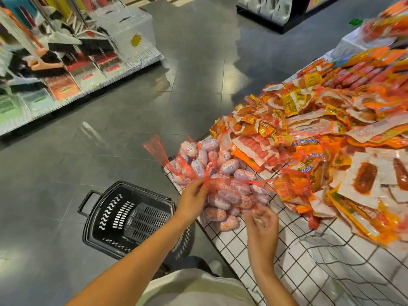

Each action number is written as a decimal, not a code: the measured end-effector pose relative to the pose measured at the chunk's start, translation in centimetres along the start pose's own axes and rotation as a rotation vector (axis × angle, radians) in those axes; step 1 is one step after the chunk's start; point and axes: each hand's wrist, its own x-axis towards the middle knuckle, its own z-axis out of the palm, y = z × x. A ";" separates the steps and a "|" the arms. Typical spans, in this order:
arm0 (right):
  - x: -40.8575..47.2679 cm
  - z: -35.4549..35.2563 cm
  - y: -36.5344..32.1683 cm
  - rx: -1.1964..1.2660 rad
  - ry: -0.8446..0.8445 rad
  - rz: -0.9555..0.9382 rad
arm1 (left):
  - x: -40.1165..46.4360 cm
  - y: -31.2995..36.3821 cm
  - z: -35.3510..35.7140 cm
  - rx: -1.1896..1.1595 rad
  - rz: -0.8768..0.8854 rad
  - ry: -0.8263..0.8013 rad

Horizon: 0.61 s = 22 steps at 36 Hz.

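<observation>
R hand [261, 226] is hovering just beside the net bag of mini sausages [223, 195], fingers loosely curled (blurred, so can't tell if they're pinching mesh). L hand [194, 195] is pinching the bag's gathered neck. The bag is lying at the wire worktop's [231, 246] near corner, w/ a black basket [125, 217] on the floor beside it. It's prob. weighty, floppy and lumpy, so best gripping the neck and supporting underneath. Snack packs [331, 129] are lying heaped beyond.

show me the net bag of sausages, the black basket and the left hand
net bag of sausages [231, 192], head view, on a wrapped sausage inside the red mesh
black basket [106, 217], head view, on its slotted side wall
left hand [193, 195], head view, on the back of the hand
</observation>
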 end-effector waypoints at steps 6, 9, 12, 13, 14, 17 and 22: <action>-1.8 2.0 2.7 -0.564 -0.453 -0.362 | 0.0 -0.7 -0.3 -0.067 0.034 -0.015; -0.9 3.1 3.7 -0.763 -0.477 -0.435 | 0.0 -1.3 -0.6 -0.043 0.077 -0.030; 0.0 3.8 4.0 -0.797 -0.404 -0.397 | -0.5 -2.3 -1.1 -0.023 0.137 0.016; 0.2 4.0 3.9 -0.794 -0.388 -0.387 | -0.8 -2.7 -1.2 -0.007 0.152 0.047; 0.2 4.2 3.8 -0.787 -0.377 -0.380 | -1.0 -3.3 -1.4 0.017 0.152 0.078; 0.1 4.5 3.7 -0.758 -0.364 -0.387 | -1.8 -4.9 -2.0 0.050 0.099 0.137; -0.2 4.3 4.0 -0.696 -0.336 -0.345 | -2.7 -7.3 -2.0 0.089 -0.065 0.158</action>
